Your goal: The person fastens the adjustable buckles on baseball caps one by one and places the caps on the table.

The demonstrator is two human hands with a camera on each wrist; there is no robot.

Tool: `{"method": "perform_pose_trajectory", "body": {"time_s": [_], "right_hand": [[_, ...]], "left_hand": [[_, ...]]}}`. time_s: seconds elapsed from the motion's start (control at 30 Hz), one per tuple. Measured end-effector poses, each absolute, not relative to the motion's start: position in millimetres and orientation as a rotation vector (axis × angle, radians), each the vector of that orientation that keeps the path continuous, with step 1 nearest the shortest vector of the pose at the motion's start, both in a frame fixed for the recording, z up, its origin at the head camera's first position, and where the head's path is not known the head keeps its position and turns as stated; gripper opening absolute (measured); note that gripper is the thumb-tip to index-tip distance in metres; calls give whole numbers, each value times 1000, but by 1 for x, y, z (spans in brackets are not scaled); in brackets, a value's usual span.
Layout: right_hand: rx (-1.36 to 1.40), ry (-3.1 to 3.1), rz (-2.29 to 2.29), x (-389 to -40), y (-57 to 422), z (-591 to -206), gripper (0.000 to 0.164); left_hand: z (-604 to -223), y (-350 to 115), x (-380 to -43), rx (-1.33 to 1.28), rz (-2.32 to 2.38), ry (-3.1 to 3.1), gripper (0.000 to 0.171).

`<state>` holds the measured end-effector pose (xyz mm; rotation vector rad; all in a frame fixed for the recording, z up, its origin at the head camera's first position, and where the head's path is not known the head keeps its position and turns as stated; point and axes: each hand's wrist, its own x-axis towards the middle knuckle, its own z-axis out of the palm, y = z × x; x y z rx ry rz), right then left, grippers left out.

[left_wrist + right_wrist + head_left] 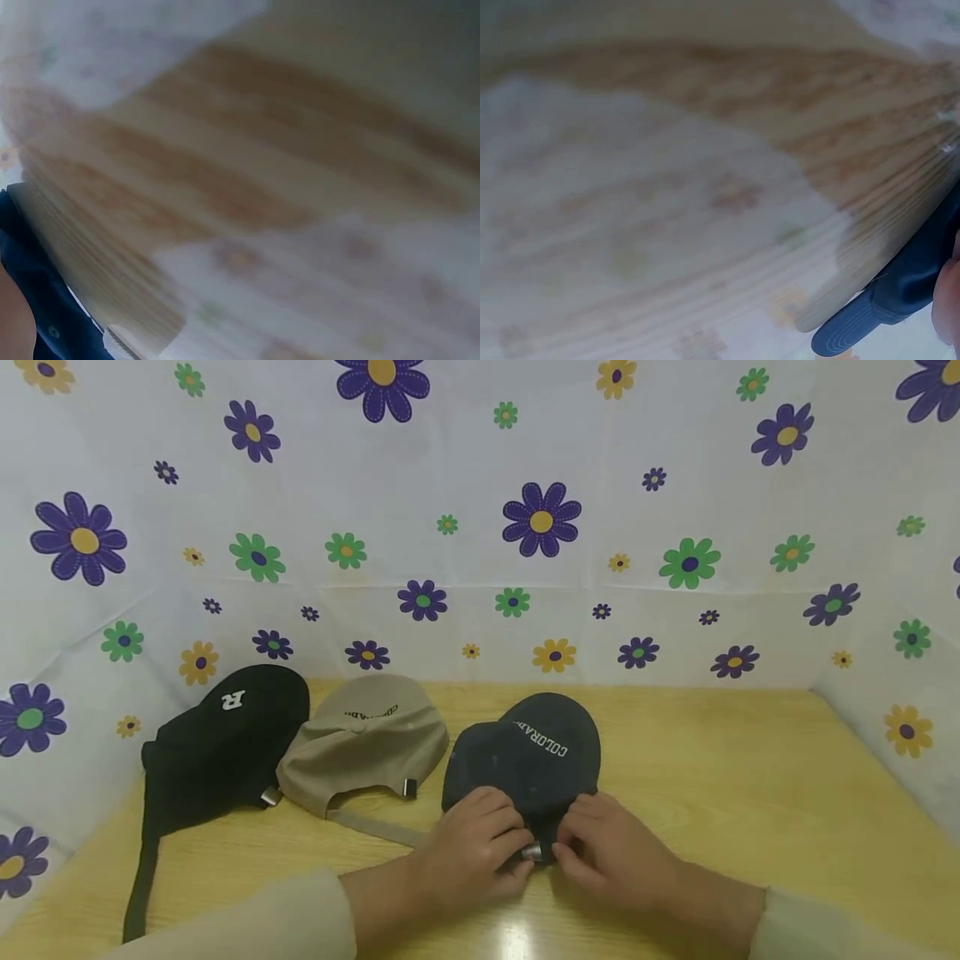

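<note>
A navy baseball cap (525,768) with white COLORADO lettering lies on the table, its back edge turned toward me. My left hand (472,847) grips the cap's near left side, with fingertips right at the silver metal buckle (532,852). On the near right side, my right hand (622,856) pinches the cap's back edge beside the strap, thumb close to the buckle. The strap's end is mostly hidden between the hands. In the left wrist view, part of the navy cap (19,247) shows at the lower left; in the right wrist view, its brim (847,326) shows at the lower right.
To the left lies a beige cap (367,735) with its strap unfastened and trailing toward my left wrist. Farther left is a black cap (225,752) with a white R, its strap hanging loose toward the front. A flower-print cloth (465,468) surrounds the wooden table (720,760).
</note>
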<state>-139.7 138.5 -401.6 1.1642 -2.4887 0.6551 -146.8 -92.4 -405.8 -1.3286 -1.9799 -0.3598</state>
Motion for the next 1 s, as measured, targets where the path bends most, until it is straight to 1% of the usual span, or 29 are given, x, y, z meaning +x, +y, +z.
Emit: {"method": "perform_pose_trajectory", "body": {"time_s": [0.17,0.33,0.43,0.63,0.77,1.0], "right_hand": [[1191,-2401,622,-145,139,-398,17],[1199,-2311,585,-141,140,-401,20],[1183,-2365,611,-140,141,-402,20],[1122,-2505,665,-150,141,-397,18],[1177,-2508,657,-152,142,-396,16],[1242,-2523,679,-145,139,-402,14]], "left_hand": [[-404,-92,-152,-1343,-332,-1948,8],[-408,-90,-149,-1352,-351,-1935,6],[-409,-91,-150,-1355,-363,-1910,6],[-403,-93,-158,-1329,-344,-1926,7],[-400,-92,-159,-1340,-318,-1940,8],[-404,-94,-152,-1347,-315,-1958,8]]}}
